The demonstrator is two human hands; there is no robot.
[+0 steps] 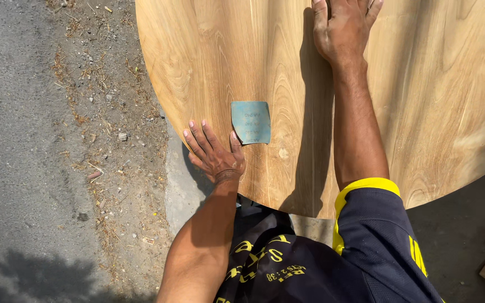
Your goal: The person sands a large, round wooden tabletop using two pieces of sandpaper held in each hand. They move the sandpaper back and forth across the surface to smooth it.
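Sandpaper sheet [251, 122], a small blue-grey square with faint reversed printing too pale to make out, lies flat on the round wooden counter [209, 50], near its curved left edge and just above the left hand [214, 152]. The left hand rests flat with its fingers spread across the counter's rim, the thumb tip touching or almost touching the sheet's lower left corner; its grip is fully open and has hold of nothing. The right hand [341, 28] lies palm down farther up the counter, well apart from the sheet; its fingertips are cut off by the top of the picture, so how far that grip is open cannot be told, though nothing shows under the palm. The counter itself runs out of view at the top and right, so only its left and lower curves are seen. A dark jersey with yellow trim [366, 247] fills the lower middle and hides the counter's nearest edge. To the left lies open ground [57, 140] of grey pavement and a strip of dirt with dry litter; the wide bare wood between the two hands is unoccupied.
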